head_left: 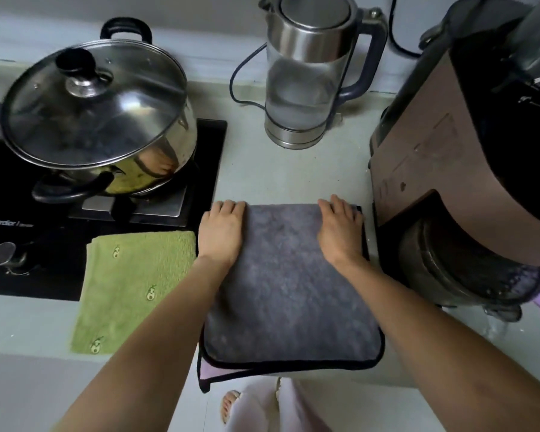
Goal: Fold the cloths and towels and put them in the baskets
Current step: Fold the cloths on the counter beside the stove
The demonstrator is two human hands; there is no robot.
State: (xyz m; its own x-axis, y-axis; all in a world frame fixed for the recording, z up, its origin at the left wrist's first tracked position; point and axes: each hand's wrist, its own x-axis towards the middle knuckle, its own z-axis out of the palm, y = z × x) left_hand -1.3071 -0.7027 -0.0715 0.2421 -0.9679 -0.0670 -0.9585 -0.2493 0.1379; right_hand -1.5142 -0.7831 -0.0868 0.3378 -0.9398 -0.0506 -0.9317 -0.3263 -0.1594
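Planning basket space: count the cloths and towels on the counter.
2. A grey towel lies under both hands at the counter's front edge; a green towel lies to its left, partly on the stove. More may be out of view.

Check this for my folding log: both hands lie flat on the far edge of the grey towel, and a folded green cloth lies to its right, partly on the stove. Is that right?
One detail is wrong. The green cloth lies to the left of the grey towel, not its right, as the head view shows. The rest holds: left hand and right hand lie flat at the towel's far edge, and the cloth partly overlaps the stove.
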